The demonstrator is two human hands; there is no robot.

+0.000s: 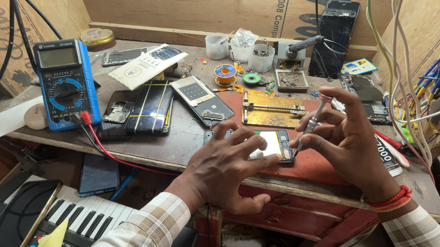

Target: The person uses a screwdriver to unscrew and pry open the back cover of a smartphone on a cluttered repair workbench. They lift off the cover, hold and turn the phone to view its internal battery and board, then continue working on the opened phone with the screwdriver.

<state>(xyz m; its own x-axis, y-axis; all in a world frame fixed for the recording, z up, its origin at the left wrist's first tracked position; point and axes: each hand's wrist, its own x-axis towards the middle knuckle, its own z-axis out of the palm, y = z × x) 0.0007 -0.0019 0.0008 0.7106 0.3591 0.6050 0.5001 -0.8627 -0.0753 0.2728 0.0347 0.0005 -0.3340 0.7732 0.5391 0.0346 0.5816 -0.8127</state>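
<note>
Cluttered workbench (177, 140), screws in tray (291, 80), cups (261, 58) holding parts

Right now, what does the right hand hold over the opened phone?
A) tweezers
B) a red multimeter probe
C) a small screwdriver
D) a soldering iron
C: the right hand grips a small screwdriver, its tip on the opened phone that the left hand steadies.

Blue multimeter's grey screen (57, 56) far left, white card package (148, 65) beside it
</note>
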